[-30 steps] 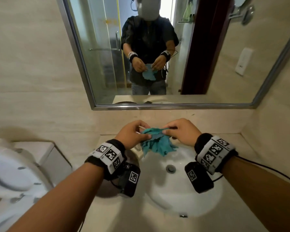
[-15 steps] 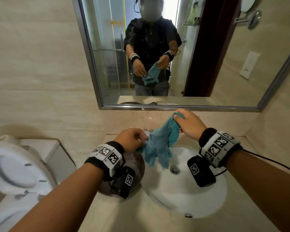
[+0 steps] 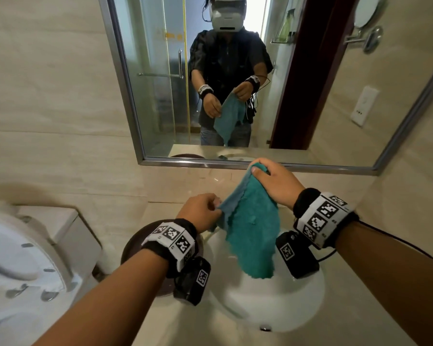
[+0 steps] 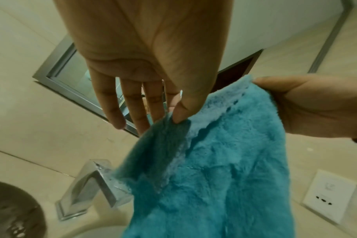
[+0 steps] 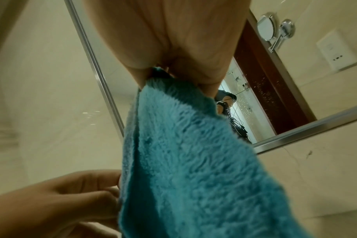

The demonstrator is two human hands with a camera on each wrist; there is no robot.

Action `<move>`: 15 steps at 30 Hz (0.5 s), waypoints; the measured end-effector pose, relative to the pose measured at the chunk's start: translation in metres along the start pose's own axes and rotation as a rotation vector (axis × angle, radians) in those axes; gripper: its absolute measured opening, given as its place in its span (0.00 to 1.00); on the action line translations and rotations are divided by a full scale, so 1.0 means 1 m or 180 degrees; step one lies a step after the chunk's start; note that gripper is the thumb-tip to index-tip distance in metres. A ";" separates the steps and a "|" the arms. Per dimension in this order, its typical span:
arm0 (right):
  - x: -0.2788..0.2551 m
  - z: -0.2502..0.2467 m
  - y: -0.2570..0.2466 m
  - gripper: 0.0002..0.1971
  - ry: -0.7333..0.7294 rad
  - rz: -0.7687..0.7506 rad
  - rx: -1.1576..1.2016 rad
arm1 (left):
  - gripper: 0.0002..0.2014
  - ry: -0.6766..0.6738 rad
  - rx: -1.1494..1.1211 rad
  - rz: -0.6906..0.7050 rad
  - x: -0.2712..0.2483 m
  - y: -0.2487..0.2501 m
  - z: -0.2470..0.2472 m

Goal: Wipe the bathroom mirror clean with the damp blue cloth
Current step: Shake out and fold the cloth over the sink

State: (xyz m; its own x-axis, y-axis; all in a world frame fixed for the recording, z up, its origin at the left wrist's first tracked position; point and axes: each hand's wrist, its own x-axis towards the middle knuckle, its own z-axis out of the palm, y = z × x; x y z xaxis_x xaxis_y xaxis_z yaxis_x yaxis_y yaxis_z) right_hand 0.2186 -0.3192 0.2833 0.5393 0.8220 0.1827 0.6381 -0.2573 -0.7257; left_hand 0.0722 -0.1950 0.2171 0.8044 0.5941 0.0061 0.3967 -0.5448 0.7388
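Observation:
The blue cloth (image 3: 253, 228) hangs spread out over the basin, held between both hands. My right hand (image 3: 273, 181) grips its top corner just below the mirror's lower frame (image 3: 235, 164). My left hand (image 3: 203, 211) pinches the cloth's left edge lower down. In the left wrist view, thumb and fingertips (image 4: 179, 119) nip the cloth (image 4: 224, 169) while the other fingers stay straight. The right wrist view shows the right hand (image 5: 173, 48) closed on the cloth (image 5: 194, 161), with water spots on the mirror (image 5: 265, 96). The mirror glass (image 3: 310, 83) reflects a person holding the cloth.
A white basin (image 3: 273, 295) lies under the cloth, with a chrome faucet (image 4: 92, 182) behind it. A dark round bowl (image 3: 140, 248) sits left of the basin and a toilet (image 3: 15, 258) at far left. A wall socket (image 3: 363, 106) and a round swivel mirror (image 3: 368, 11) are on the right wall.
The right hand has lifted the cloth's corner up toward the mirror's lower frame. The cloth has gone from bunched between the hands to hanging unfolded. The left hand stays low.

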 end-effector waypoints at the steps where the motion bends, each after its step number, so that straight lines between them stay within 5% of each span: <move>1: 0.000 -0.001 0.002 0.08 -0.0044 0.0046 -0.0004 | 0.05 -0.0003 0.0051 -0.0014 0.001 -0.004 0.000; 9: 0.005 0.005 0.018 0.11 -0.0069 0.0456 0.0102 | 0.09 -0.0591 -0.0582 0.0019 -0.005 -0.004 -0.016; 11: 0.006 0.007 0.019 0.11 -0.0066 0.0540 0.0201 | 0.18 -0.0698 -0.0676 0.0031 -0.005 -0.006 -0.019; 15: 0.011 0.007 0.020 0.11 0.0015 0.0588 0.0236 | 0.17 -0.0294 -0.0350 0.0360 -0.003 -0.015 -0.025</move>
State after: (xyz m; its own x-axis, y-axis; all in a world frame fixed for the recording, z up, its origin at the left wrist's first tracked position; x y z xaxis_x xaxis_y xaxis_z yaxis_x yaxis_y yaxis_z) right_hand 0.2328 -0.3117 0.2661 0.6461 0.7619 0.0448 0.4859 -0.3653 -0.7940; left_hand 0.0531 -0.1737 0.2225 0.8804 0.4730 0.0351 0.2548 -0.5341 0.8061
